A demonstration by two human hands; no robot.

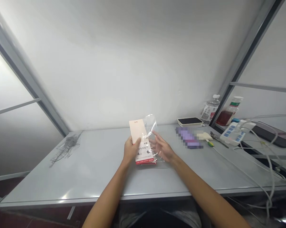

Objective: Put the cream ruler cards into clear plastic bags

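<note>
L hand & R hand bare, forearms bare too, grey trousers below.

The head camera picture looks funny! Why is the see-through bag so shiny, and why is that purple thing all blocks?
In the head view, the clear plastic bag shows bright white glare where light bounces off it; the purple object is covered by coarse square pixels, hiding its details; and the grey metal frame leans sharply inward at the picture's edge.

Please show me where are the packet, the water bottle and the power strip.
Packet (145,154): head view, on its white label.
Water bottle (209,111): head view, on its label.
Power strip (231,133): head view, on its casing.
</note>
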